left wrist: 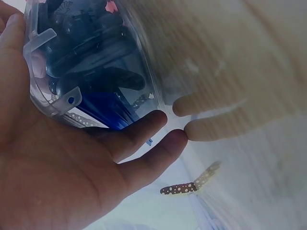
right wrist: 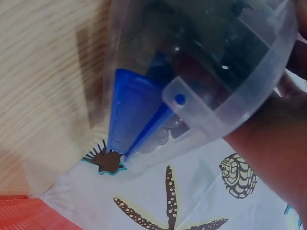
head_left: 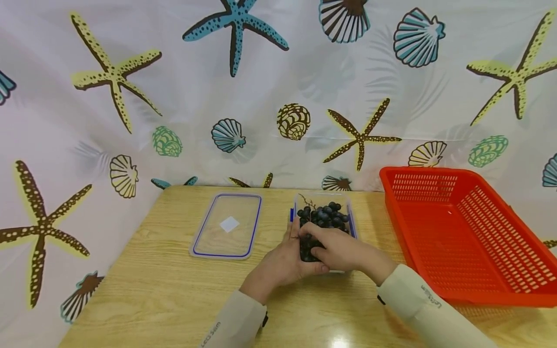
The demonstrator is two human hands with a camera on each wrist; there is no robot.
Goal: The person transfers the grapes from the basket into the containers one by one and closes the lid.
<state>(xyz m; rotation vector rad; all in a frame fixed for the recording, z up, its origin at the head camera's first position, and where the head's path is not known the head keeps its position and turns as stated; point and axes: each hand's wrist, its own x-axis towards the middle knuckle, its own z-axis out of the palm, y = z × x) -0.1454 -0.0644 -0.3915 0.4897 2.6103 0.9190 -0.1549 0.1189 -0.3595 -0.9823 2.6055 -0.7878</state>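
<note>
Dark grapes (head_left: 329,215) with thin stems fill a clear plastic box (head_left: 353,227) that has blue side latches. My left hand (head_left: 280,261) lies at the box's near left corner, thumb stretched along the front. Two of its fingers (left wrist: 158,148) extend straight outside the wall by the blue latch (left wrist: 103,108); its other fingertips are hard to make out. From the right, my right hand (head_left: 335,246) reaches over the rim, thumb and index finger bent around grapes at the near end. The right wrist view mostly shows the box wall and a latch (right wrist: 136,108), so the right fingertips are hidden.
A clear lid (head_left: 226,222) with a blue seal and a small white label lies flat to the left of the box. To the right stands a large red plastic basket (head_left: 428,275). Behind the wooden table (head_left: 165,275) hangs a cloth (head_left: 261,96) printed with starfish and shells.
</note>
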